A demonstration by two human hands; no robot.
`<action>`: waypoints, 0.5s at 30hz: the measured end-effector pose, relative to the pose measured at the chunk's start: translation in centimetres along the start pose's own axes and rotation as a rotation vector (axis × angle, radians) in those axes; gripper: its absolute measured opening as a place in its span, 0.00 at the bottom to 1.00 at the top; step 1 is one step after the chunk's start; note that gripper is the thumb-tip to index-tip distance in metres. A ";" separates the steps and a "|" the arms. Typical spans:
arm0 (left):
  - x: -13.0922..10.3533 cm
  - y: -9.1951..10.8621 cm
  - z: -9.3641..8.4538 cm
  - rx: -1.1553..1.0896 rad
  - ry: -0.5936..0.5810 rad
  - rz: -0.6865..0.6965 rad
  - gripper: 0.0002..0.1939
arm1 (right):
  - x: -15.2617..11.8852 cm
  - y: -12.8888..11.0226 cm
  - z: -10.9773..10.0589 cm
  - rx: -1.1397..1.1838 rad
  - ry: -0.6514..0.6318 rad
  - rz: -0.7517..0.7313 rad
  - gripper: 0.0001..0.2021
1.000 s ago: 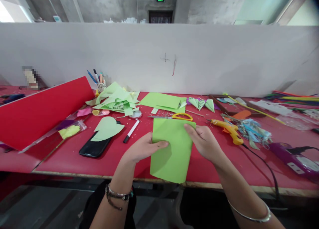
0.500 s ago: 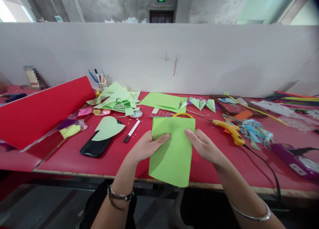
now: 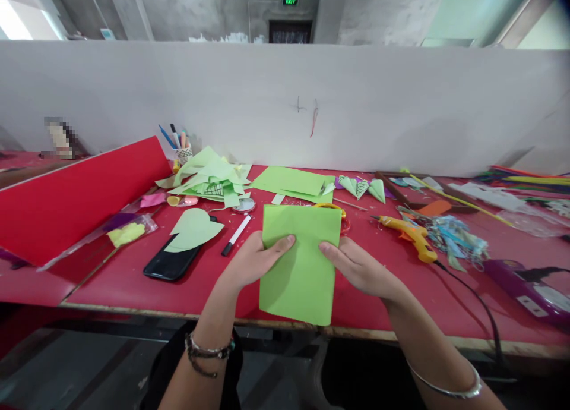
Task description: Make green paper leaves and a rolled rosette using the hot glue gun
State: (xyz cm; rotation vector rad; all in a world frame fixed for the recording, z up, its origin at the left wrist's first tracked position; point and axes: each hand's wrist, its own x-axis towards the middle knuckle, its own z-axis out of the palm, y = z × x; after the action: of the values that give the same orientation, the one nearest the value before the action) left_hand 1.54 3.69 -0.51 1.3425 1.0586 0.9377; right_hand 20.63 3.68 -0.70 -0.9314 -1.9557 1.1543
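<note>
Gripping green paper, both hands' thumbs angle inward.

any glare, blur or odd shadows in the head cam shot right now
Head view: pale glare at the upper-left corner; a soft shadow across the green sheet beside the left hand; slight sheen on the red table; dark vignette at the upper-right corner; a pixelated patch at left.

On the tabletop, the marker lies right of the phone; the glue gun lies farther right.
</note>
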 end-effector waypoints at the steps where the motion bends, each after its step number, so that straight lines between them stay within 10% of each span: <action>1: 0.0 0.1 0.0 -0.007 0.003 -0.006 0.22 | 0.0 0.0 0.0 -0.024 -0.002 -0.003 0.18; 15: 0.3 -0.1 -0.2 -0.044 0.106 -0.032 0.21 | -0.2 -0.4 -0.3 -0.161 0.003 0.088 0.23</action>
State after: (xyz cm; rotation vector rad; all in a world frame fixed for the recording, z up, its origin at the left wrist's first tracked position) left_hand 1.41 4.01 -0.65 1.2476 1.1301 1.0120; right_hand 20.87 3.51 -0.31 -1.1120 -2.0465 1.0535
